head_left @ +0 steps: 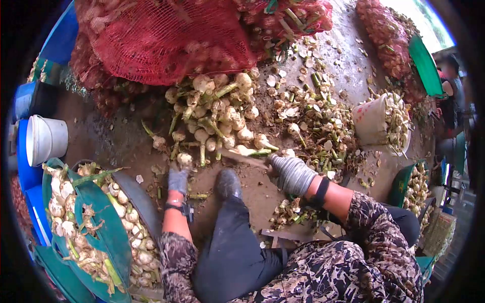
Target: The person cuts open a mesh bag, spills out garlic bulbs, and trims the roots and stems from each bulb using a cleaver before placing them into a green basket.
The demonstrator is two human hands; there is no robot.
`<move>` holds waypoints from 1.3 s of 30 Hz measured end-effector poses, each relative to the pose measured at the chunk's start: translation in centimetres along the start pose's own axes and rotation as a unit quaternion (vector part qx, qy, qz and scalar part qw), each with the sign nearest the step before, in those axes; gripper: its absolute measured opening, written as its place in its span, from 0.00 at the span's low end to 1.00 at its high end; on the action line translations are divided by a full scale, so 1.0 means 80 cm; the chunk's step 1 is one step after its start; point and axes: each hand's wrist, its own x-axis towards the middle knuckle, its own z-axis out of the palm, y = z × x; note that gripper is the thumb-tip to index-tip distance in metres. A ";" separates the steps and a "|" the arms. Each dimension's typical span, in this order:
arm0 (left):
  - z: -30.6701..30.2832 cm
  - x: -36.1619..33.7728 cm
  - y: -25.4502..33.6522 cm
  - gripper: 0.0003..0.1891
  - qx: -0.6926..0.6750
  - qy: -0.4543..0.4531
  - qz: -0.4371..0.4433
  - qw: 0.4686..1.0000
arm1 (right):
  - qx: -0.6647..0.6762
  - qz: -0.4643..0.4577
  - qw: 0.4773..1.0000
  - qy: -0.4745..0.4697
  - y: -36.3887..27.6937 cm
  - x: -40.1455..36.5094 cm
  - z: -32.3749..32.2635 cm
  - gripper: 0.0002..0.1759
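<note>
Centre, apparently at the picking-up step: one bulb [184,160] is reached by the left hand [178,180] (grip cannot be told), a knife [246,159] is clamped in the right hand [294,175] near the heap [230,115], and a firm bulb hold is called for.

By the left edge of the dirty brown floor [93,144] is a round white plastic bucket [54,141] – bright blue plastic [23,166] shows beside it. A dark blue plastic tub [26,101] is just past the bucket. Near the floor's far right corner, a green plastic basin [423,65] is tipped up beside lumpy red net sacks [384,38]. A person [449,96] is close by – at the right edge.
</note>
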 end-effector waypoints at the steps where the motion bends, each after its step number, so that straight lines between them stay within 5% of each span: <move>1: 0.007 -0.013 0.009 0.25 0.091 0.044 0.060 0.993 | 0.000 0.001 1.000 0.002 -0.011 0.000 -0.004 0.17; 5: 0.036 -0.039 0.032 0.29 -0.061 -0.076 0.096 0.991 | 0.005 -0.054 0.998 0.036 -0.057 -0.004 -0.022 0.16; 7: 0.050 -0.022 -0.005 0.20 0.228 -0.195 0.313 0.901 | -0.014 -0.049 0.998 0.040 -0.062 0.005 -0.030 0.17; 8: 0.047 -0.048 0.075 0.20 -0.075 -0.286 0.044 0.954 | -0.035 -0.087 0.995 0.044 -0.067 0.008 -0.035 0.16; 10: 0.049 -0.094 0.117 0.21 0.064 -0.259 0.220 0.938 | -0.053 -0.122 0.990 0.045 -0.072 0.011 -0.037 0.15; 14: 0.062 -0.113 0.135 0.22 -0.053 -0.204 0.127 0.969 | -0.131 -0.108 0.985 -0.010 -0.083 0.016 -0.044 0.09; 15: 0.058 -0.114 0.109 0.23 0.016 -0.188 0.174 0.967 | -0.125 -0.119 0.985 -0.022 -0.082 0.015 -0.039 0.08; 18: 0.078 -0.097 0.041 0.29 -0.073 -0.221 0.135 0.963 | -0.114 -0.117 0.986 -0.033 -0.084 0.012 -0.033 0.05; 22: 0.067 -0.095 0.011 0.29 0.327 -0.148 0.330 0.873 | -0.098 -0.104 0.989 -0.049 -0.083 0.013 -0.034 0.06; 27: 0.074 -0.105 0.020 0.27 0.495 -0.063 0.433 0.751 | -0.090 -0.087 0.990 -0.058 -0.065 0.015 -0.023 0.05; 28: 0.074 -0.110 0.049 0.27 0.363 -0.125 0.376 0.843 | -0.088 -0.087 0.990 -0.061 -0.061 0.017 -0.023 0.05; 29: 0.076 -0.112 0.074 0.27 0.294 -0.158 0.342 0.878 | -0.105 -0.077 0.990 -0.049 -0.051 0.019 -0.023 0.05; 30: 0.078 -0.113 0.097 0.27 0.221 -0.185 0.305 0.908 | -0.137 -0.073 0.987 -0.053 -0.050 0.020 -0.026 0.05; 31: 0.082 -0.110 0.116 0.28 0.263 -0.163 0.381 0.871 | -0.156 -0.085 0.983 -0.042 -0.042 0.023 -0.026 0.06; 32: 0.091 -0.121 0.153 0.28 0.143 -0.186 0.262 0.936 | -0.175 -0.095 0.979 -0.031 -0.026 0.025 -0.025 0.07; 33: 0.099 -0.132 0.190 0.29 0.006 -0.176 0.144 0.974 | -0.143 0.004 0.988 -0.052 0.010 0.039 -0.033 0.09; 34: 0.097 -0.134 0.206 0.29 0.032 -0.188 0.220 0.957 | -0.109 0.103 0.986 -0.069 0.050 0.048 -0.039 0.10; 36: 0.092 -0.123 0.223 0.28 0.046 -0.149 0.286 0.945 | -0.132 0.125 0.978 0.102 0.104 0.031 -0.026 0.14; 39: 0.105 -0.127 0.207 0.29 -0.005 -0.179 0.161 0.971 | 0.000 0.099 0.987 0.124 0.036 0.007 -0.031 0.12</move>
